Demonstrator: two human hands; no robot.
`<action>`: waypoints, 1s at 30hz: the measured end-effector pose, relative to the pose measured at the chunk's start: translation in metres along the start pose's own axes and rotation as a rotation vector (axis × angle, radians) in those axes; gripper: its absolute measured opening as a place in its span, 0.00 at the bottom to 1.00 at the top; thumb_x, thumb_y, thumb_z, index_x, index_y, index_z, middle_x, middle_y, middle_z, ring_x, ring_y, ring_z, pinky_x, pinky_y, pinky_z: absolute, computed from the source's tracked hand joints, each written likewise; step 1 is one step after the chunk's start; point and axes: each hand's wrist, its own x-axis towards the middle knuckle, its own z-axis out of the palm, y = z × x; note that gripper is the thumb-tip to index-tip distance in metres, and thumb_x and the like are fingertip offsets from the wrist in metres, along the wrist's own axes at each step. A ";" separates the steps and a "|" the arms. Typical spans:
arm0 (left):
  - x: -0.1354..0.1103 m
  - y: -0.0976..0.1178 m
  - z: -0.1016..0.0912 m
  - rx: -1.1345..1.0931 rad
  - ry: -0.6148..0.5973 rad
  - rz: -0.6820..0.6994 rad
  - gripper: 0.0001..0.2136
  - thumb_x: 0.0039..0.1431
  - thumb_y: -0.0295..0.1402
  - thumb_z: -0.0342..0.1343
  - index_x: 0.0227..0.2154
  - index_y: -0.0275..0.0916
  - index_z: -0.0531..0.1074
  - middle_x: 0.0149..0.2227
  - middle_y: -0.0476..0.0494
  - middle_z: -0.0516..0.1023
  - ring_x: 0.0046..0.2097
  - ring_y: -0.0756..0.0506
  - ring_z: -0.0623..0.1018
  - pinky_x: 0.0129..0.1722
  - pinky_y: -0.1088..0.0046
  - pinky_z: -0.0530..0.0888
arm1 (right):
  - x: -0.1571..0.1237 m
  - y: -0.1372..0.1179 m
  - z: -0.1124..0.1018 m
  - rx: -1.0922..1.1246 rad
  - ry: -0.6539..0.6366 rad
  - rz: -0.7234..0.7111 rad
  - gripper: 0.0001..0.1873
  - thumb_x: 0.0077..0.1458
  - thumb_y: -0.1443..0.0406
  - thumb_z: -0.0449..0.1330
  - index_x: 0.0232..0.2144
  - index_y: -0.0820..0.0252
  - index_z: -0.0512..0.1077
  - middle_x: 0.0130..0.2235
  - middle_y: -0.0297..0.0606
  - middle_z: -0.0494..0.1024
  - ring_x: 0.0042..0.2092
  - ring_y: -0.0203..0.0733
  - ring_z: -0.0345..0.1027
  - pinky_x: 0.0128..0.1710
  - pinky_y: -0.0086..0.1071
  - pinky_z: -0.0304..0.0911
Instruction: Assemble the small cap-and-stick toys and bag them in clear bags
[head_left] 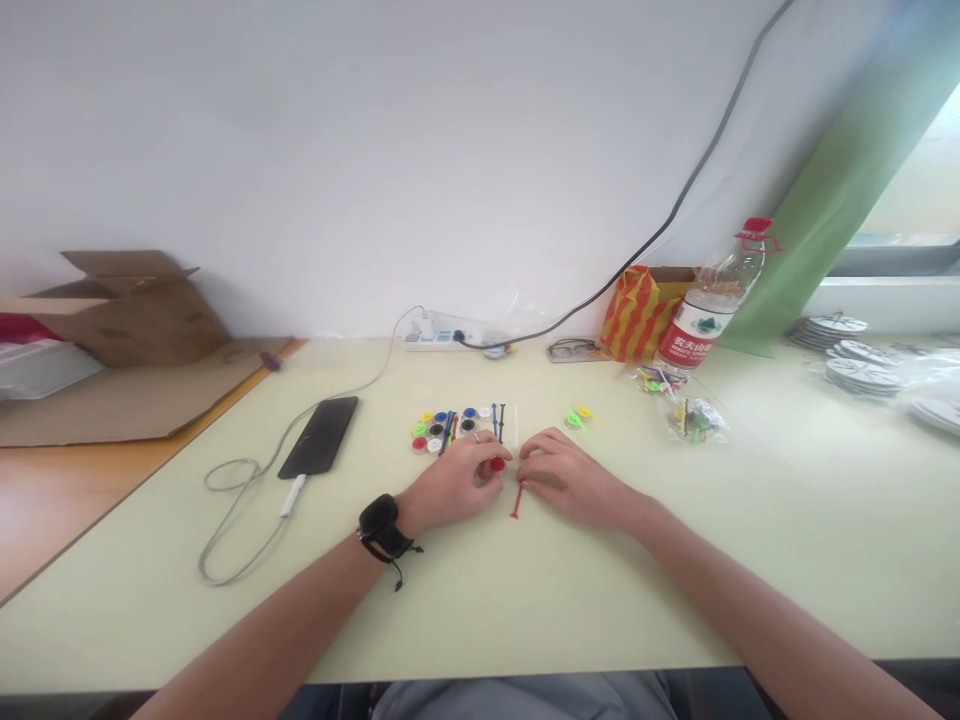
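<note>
My left hand (pixel 457 482), with a black watch on its wrist, rests on the pale green table (pixel 750 560) and pinches a small red disc (pixel 497 464) between its fingertips. My right hand (pixel 570 475) lies just to the right, fingers closed on the top of a thin red stick (pixel 517 500) that points toward me. Right behind the hands lies a cluster of small coloured discs (pixel 439 428) and several thin coloured sticks (pixel 498 420). A green and yellow piece (pixel 577 416) lies apart, behind my right hand.
A black phone (pixel 320 436) on a grey cable lies to the left. A power strip (pixel 435 338), glasses (pixel 574 349), an orange striped bag (pixel 634 312) and a water bottle (pixel 712 300) line the wall. A clear bag of parts (pixel 694 415) and plate stacks (pixel 855 365) sit right. Cardboard (pixel 127 330) lies far left.
</note>
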 end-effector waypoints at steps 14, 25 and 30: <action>0.001 0.002 -0.003 0.063 -0.007 -0.065 0.08 0.66 0.32 0.53 0.40 0.43 0.78 0.42 0.44 0.77 0.41 0.44 0.77 0.38 0.67 0.71 | -0.002 0.015 -0.010 -0.048 0.211 0.345 0.06 0.63 0.68 0.50 0.40 0.54 0.66 0.27 0.29 0.70 0.28 0.39 0.62 0.29 0.32 0.54; 0.001 0.002 -0.001 0.036 -0.001 -0.041 0.09 0.67 0.32 0.53 0.40 0.43 0.78 0.43 0.43 0.76 0.42 0.43 0.77 0.39 0.66 0.73 | 0.003 0.025 0.009 0.026 0.218 0.282 0.10 0.65 0.69 0.51 0.43 0.56 0.71 0.41 0.39 0.79 0.41 0.45 0.71 0.43 0.38 0.65; 0.001 -0.001 0.002 -0.001 0.007 -0.023 0.09 0.67 0.32 0.52 0.43 0.42 0.78 0.43 0.42 0.75 0.42 0.43 0.76 0.43 0.65 0.74 | 0.008 0.018 0.009 0.015 0.165 0.138 0.11 0.67 0.68 0.52 0.46 0.57 0.73 0.45 0.43 0.79 0.48 0.48 0.70 0.51 0.45 0.65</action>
